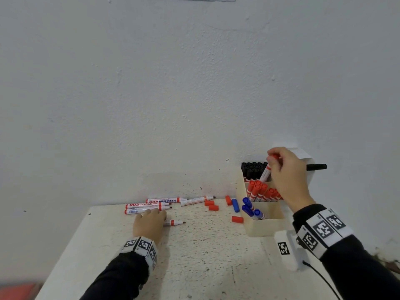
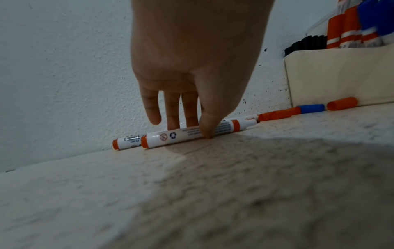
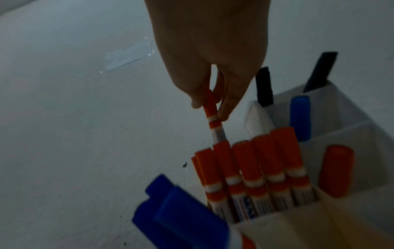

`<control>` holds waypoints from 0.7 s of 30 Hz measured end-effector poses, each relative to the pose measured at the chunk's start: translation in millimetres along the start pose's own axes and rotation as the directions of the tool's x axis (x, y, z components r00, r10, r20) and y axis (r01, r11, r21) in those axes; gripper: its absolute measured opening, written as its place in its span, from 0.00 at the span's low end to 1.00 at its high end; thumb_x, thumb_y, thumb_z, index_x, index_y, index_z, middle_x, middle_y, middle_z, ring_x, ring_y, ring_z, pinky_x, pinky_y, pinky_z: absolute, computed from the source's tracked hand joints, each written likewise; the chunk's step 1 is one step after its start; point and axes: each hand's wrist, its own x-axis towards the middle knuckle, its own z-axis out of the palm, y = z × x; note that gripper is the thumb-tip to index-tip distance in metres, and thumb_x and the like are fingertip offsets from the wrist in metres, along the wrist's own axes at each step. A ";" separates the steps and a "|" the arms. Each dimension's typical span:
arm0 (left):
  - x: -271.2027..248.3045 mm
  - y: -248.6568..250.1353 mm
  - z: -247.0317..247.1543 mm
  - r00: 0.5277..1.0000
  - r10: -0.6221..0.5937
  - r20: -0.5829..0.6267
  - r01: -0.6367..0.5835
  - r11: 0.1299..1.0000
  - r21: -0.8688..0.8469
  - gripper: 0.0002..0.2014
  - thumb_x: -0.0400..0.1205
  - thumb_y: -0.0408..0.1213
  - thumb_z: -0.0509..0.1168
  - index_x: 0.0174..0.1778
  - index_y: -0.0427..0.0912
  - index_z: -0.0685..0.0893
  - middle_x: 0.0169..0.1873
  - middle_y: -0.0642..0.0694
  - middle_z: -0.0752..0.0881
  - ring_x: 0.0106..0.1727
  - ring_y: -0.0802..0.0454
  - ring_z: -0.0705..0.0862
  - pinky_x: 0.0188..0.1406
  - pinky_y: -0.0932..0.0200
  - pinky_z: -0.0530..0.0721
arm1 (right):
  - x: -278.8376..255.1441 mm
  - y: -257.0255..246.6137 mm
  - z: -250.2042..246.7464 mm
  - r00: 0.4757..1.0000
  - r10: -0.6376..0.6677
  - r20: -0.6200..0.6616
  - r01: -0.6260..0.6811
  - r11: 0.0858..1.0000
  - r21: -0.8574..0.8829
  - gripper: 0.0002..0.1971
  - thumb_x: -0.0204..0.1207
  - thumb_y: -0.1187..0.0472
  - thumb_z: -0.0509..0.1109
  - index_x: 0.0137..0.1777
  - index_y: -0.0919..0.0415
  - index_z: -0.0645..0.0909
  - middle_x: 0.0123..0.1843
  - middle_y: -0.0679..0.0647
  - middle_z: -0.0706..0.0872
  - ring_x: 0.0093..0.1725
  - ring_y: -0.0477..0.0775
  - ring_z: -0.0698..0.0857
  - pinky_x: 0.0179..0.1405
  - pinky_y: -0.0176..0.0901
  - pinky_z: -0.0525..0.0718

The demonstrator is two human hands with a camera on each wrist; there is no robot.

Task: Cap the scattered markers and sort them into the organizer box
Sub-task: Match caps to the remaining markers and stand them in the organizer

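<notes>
Left hand (image 2: 192,59) fingers (image 2: 172,111) pinch an uncapped red marker (image 2: 183,135).

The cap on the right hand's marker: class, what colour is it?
Red cap on the marker the right hand pinches; clearest in right wrist view.

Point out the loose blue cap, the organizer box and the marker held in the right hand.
blue cap (image 1: 235,205), head view, middle of its side.
box (image 1: 266,227), head view, bare front wall.
held marker (image 1: 265,174), head view, white barrel below its red band.
</notes>
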 end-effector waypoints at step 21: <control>-7.7 17.5 -1.9 0.997 0.031 -0.075 -0.048 0.970 -0.240 0.22 0.83 0.28 0.52 0.74 0.44 0.63 0.70 0.47 0.69 0.68 0.50 0.75 0.66 0.54 0.73 | -43.6 -63.6 64.6 0.898 -0.025 0.439 -0.009 0.997 0.075 0.08 0.80 0.62 0.62 0.49 0.61 0.84 0.42 0.48 0.84 0.34 0.35 0.77 0.34 0.20 0.73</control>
